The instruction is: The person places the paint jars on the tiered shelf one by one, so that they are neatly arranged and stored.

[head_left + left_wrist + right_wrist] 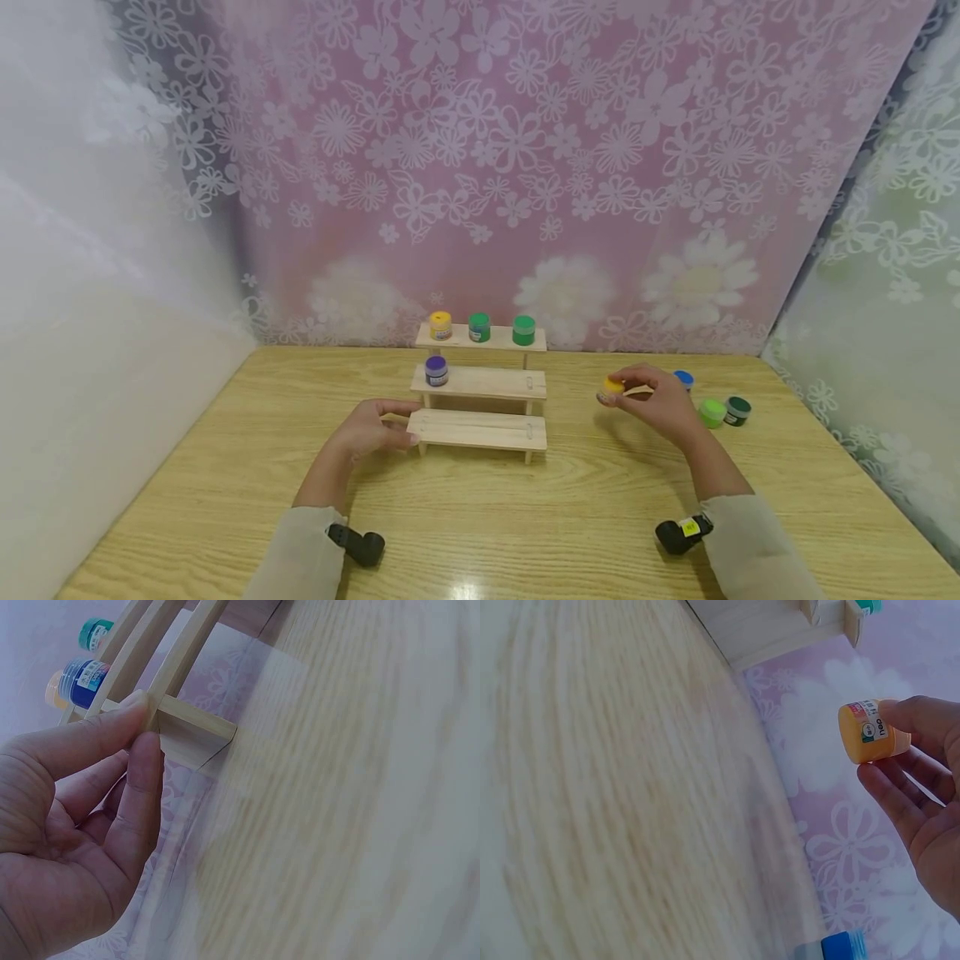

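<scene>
A three-tier wooden stand (480, 430) stands mid-table in the head view. My left hand (373, 430) pinches the left end of its lowest shelf between thumb and fingers, also seen in the left wrist view. The top shelf carries a yellow-lidded paint jar (440, 326) and two green ones (479, 327). A purple paint jar (437, 372) sits at the left of the middle shelf. To the right of the stand, my right hand (667, 406) holds a yellow-orange paint jar (866, 733) above the table, tilted, between thumb and fingertips.
Near my right hand, a blue-lidded jar (683, 380), a light green jar (712, 412) and a dark green jar (738, 410) stand on the wooden table (570, 525). A pink flowered curtain (480, 167) hangs behind the table, with pale sheets at both sides.
</scene>
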A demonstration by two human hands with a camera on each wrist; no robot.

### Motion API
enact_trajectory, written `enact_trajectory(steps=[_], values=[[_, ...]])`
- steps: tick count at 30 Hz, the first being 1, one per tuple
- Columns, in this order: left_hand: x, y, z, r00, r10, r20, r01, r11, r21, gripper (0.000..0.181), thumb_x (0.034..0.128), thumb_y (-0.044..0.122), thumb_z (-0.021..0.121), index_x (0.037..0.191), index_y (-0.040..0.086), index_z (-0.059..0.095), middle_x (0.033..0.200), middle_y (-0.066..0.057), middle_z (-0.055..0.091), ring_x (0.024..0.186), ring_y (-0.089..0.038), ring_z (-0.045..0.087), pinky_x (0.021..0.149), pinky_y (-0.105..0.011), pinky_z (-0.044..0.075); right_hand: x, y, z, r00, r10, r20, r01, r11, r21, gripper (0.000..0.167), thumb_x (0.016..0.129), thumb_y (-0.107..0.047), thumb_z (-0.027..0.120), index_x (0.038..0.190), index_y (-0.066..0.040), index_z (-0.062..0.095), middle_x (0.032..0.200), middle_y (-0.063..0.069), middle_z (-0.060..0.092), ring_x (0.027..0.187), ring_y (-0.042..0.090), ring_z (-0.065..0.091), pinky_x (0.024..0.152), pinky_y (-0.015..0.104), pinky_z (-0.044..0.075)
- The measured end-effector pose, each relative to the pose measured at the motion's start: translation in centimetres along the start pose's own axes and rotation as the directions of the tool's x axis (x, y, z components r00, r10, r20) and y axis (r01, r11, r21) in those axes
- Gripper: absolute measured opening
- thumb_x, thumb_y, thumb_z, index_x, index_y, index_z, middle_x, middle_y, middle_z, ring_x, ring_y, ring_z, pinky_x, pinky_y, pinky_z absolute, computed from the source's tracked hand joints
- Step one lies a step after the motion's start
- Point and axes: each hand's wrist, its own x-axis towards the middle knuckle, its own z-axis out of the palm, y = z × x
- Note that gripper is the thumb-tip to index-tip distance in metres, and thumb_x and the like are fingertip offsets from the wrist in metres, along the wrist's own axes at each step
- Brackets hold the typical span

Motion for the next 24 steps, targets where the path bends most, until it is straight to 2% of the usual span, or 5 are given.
enact_trajectory(steps=[6, 13, 18, 24], values=[[0.0, 0.0, 0.0, 1.0, 0.008, 0.009, -0.008, 1.0, -0.01, 0.056, 0.0799, -0.001, 0.078, 0.132, 0.0, 0.059, 0.129, -0.023, 0.059, 0.114, -0.036, 0.06, 0.082, -0.041, 0.055, -0.1, -1.2, 0.1, 0.999, -0.035, 0.001, 0.035, 0.999, 0.012, 0.034, 0.087, -0.022, 0.076, 0.114, -0.004, 0.069, 0.116, 0.012, 0.062, 0.099, 0.025, 0.06, 0.078, 0.022, 0.054], [0.1, -0.2, 0.0, 1.0, 0.007, 0.0, -0.007, 1.0, -0.003, 0.054, 0.0792, 0.0, 0.079, 0.131, 0.002, 0.061, 0.137, -0.024, 0.051, 0.119, -0.04, 0.055, 0.083, -0.041, 0.054, 0.2, -2.3, 0.4, 0.998, -0.067, 0.006, 0.066, 0.997, 0.045, 0.033, 0.086, -0.021, 0.077, 0.114, -0.005, 0.07, 0.117, 0.009, 0.06, 0.099, 0.027, 0.061, 0.078, 0.023, 0.054], [0.3, -0.3, 0.0, 1.0, -0.004, -0.003, 0.003, 1.0, -0.011, 0.054, 0.0785, 0.0, 0.079, 0.13, 0.002, 0.062, 0.127, -0.02, 0.06, 0.11, -0.033, 0.062, 0.081, -0.038, 0.055, 0.3, -3.1, 0.5, 0.996, -0.084, 0.009, 0.084, 0.996, 0.038, 0.032, 0.086, -0.02, 0.077, 0.114, -0.006, 0.069, 0.118, 0.01, 0.06, 0.099, 0.027, 0.061, 0.078, 0.023, 0.054], [0.4, -0.2, 0.2, 1.0, -0.016, -0.019, 0.015, 1.0, -0.013, 0.053, 0.0782, -0.002, 0.079, 0.129, 0.003, 0.063, 0.125, -0.018, 0.062, 0.106, -0.03, 0.064, 0.079, -0.038, 0.055, 0.8, -4.5, 0.5, 0.995, -0.095, 0.025, 0.094, 0.995, 0.039, 0.034, 0.085, -0.024, 0.078, 0.113, -0.007, 0.07, 0.119, 0.01, 0.06, 0.098, 0.03, 0.063, 0.078, 0.024, 0.054]])
